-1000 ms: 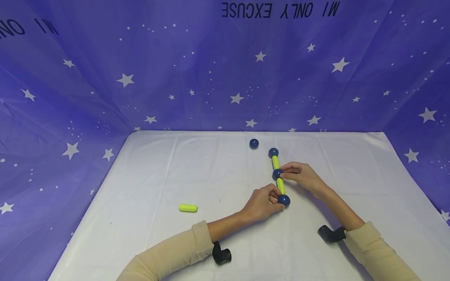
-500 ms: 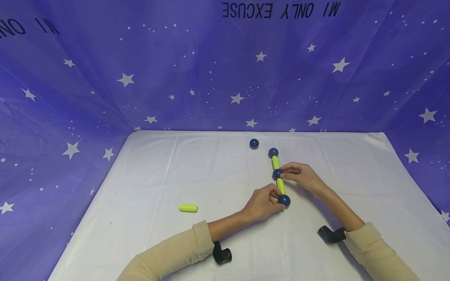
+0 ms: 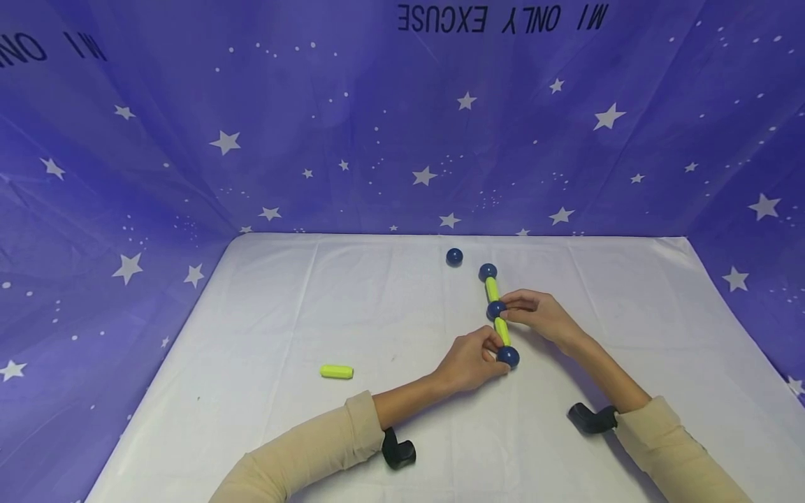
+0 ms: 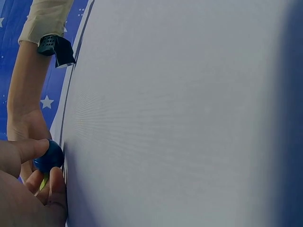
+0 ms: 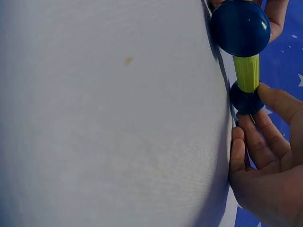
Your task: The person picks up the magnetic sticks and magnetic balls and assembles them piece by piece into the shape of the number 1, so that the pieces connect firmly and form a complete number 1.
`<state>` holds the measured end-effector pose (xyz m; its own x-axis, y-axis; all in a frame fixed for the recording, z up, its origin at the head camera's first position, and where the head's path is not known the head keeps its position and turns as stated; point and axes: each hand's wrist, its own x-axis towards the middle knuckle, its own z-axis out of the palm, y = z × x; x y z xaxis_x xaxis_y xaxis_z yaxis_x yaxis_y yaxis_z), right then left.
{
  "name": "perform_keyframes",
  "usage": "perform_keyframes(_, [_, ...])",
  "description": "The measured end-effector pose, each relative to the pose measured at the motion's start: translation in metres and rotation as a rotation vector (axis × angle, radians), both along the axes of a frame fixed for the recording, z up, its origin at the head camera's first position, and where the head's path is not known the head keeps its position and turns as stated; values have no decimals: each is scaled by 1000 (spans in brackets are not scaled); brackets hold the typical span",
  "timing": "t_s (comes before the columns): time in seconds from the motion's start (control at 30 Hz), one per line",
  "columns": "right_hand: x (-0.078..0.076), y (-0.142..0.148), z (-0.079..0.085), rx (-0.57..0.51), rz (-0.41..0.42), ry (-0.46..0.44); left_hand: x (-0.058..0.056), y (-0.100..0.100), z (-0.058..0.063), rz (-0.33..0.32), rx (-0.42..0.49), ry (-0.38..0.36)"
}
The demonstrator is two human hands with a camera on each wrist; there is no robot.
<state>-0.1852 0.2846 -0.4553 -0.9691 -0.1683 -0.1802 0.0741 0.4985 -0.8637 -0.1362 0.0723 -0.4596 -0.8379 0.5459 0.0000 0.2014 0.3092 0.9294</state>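
Three dark blue balls joined by two yellow-green rods form a chain on the white cloth. My left hand (image 3: pixel 467 360) pinches the near end ball (image 3: pixel 508 357) between thumb and fingers; the left wrist view shows that ball (image 4: pixel 49 157) with a bit of rod below it. At the middle ball (image 3: pixel 496 310), my right hand (image 3: pixel 541 320) grips from the right with thumb and fingertips. The near rod (image 3: pixel 502 332) runs between the hands. Beyond them lie the far rod (image 3: pixel 492 289) and the far end ball (image 3: pixel 488 272), which neither hand touches.
A loose blue ball (image 3: pixel 454 257) sits near the back edge, left of the chain. One loose yellow-green rod (image 3: pixel 336 372) lies left of the left hand on the white table cloth (image 3: pixel 277 314). A purple star-printed curtain (image 3: pixel 377 140) surrounds the back and sides.
The chain and my left hand have shifted very slightly away from the body. Both hands keep the same hold; the loose ball and rod have stayed put.
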Motion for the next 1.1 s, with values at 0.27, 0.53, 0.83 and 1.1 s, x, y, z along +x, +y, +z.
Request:
perform_keyframes(0.27, [-2, -1, -1, -3, -1, -5, -4, -2, 0, 5, -17, -12])
perform_keyframes(0.53, [-2, 0, -2, 0, -9, -1, -8, -27, 11, 22, -26, -13])
perform_keyframes(0.83, [-1, 0, 1, 24, -19, -16, -18, -104, 44, 112, 48, -76])
perform_keyframes(1.1, [-1, 0, 0, 11, -18, -13, -12, -186, 50, 128, -34, -100])
